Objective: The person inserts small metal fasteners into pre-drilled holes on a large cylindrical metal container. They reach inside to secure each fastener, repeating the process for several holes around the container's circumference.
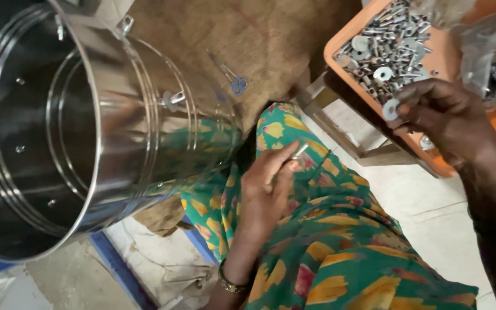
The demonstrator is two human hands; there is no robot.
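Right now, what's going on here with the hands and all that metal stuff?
A seated person holds a small metal bolt in the left hand over their lap. The right hand pinches a flat washer at the edge of an orange tray full of bolts and washers. A large steel drum lies on its side beside them.

steel drum [87,132] blocks the left; orange tray [374,123] crowds the right; lap between lies open.

Pale stone floor [431,212] beneath me, brown sacking [248,40] spread ahead, a blue frame [116,258] at my left.
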